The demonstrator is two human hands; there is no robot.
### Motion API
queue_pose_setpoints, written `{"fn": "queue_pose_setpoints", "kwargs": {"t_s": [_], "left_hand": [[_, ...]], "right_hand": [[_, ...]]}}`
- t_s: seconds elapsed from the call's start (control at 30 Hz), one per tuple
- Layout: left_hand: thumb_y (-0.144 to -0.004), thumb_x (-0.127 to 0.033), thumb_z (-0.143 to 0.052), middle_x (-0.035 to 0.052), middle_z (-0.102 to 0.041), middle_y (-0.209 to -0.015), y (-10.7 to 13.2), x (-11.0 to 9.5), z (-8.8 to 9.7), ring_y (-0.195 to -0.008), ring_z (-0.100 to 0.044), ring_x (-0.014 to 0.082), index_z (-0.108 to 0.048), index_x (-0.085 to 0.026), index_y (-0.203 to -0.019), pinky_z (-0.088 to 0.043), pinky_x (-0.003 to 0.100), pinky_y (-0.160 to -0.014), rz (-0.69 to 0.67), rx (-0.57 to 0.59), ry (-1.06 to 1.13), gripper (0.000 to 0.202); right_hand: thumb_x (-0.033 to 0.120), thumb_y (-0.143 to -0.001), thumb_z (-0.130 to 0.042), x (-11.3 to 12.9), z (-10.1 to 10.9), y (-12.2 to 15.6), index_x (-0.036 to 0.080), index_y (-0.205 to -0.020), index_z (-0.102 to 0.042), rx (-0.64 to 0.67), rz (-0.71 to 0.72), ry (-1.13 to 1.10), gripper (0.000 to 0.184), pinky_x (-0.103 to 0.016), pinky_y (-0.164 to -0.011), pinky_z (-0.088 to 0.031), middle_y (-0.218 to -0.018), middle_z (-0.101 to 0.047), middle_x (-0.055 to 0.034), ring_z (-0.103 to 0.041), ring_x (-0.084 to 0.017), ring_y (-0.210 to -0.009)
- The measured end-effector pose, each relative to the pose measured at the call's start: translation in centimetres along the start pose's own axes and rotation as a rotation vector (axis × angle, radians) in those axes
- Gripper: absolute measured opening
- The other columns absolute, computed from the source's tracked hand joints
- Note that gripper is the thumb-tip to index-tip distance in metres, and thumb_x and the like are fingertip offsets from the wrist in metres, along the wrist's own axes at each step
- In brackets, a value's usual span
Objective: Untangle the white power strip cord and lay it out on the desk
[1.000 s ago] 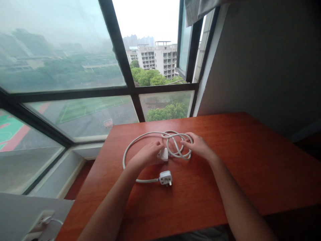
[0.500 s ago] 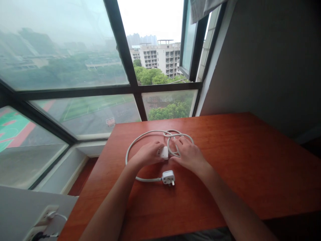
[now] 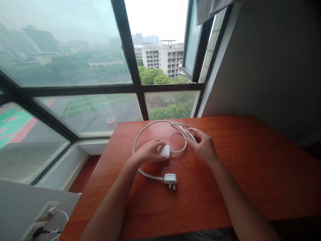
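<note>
A white power cord [image 3: 140,134] lies in loops on a reddish wooden table [image 3: 250,167]. My left hand [image 3: 147,152] is closed on the cord's white connector block [image 3: 165,150]. My right hand [image 3: 204,145] pinches a bundle of the cord's loops at the far right, a little above the tabletop. The three-pin plug [image 3: 170,179] at the cord's other end rests on the table, nearer to me and between my two forearms.
The table's far edge meets a large window with dark frames [image 3: 130,67]. A grey wall [image 3: 271,60] stands to the right. At the lower left a wall socket [image 3: 46,214] holds plugged-in cables.
My right hand has gathered the small loops and pulled them up and to the right, so the coil has opened into one larger loop. My left hand has stayed on the connector block.
</note>
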State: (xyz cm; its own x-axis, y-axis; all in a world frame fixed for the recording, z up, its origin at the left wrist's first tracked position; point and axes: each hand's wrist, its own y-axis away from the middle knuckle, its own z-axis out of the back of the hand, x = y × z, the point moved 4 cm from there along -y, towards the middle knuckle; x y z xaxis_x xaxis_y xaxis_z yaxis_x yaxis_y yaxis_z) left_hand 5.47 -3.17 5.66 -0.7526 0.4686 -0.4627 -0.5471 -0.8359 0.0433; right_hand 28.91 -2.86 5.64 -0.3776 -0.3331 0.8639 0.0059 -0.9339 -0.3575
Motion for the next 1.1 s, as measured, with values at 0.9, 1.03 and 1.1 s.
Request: {"fn": "queue_pose_setpoints", "kwargs": {"t_s": [0.9,1.03,1.1], "left_hand": [[-0.066,-0.04,-0.079,0.0093,-0.064,-0.105,4.8,3.0,9.1,-0.094,-0.061,0.0248,-0.066,-0.017,-0.111,-0.049,0.032,-0.079,0.054,-0.646,0.475,0.053],[-0.068,-0.041,-0.076,0.0086,-0.061,-0.106,5.8,4.2,10.2,-0.097,-0.058,0.0236,-0.063,-0.018,-0.116,-0.047,0.034,-0.086,0.128,-1.017,0.206,0.055],[-0.068,-0.042,-0.076,0.0085,-0.06,-0.105,5.8,4.1,10.2,-0.097,-0.057,0.0238,-0.063,-0.017,-0.115,-0.046,0.035,-0.089,0.165,-1.133,0.038,0.055]], "right_hand": [[0.046,-0.081,-0.062,-2.4,4.0,-1.5,0.014,-0.106,-0.067,-0.122,-0.15,-0.239,0.041,-0.022,-0.042,-0.039,-0.078,-0.069,-0.0061,-0.049,-0.009,-0.047],[0.051,-0.08,-0.061,-3.4,4.1,-1.6,0.013,-0.111,-0.063,-0.049,-0.22,-0.224,0.05,-0.025,-0.046,-0.047,-0.079,-0.069,-0.008,-0.058,-0.013,-0.052],[0.052,-0.081,-0.06,-3.8,4.1,-1.7,0.012,-0.112,-0.062,-0.015,-0.227,-0.207,0.051,-0.027,-0.05,-0.05,-0.078,-0.069,-0.0081,-0.06,-0.015,-0.055]]}}
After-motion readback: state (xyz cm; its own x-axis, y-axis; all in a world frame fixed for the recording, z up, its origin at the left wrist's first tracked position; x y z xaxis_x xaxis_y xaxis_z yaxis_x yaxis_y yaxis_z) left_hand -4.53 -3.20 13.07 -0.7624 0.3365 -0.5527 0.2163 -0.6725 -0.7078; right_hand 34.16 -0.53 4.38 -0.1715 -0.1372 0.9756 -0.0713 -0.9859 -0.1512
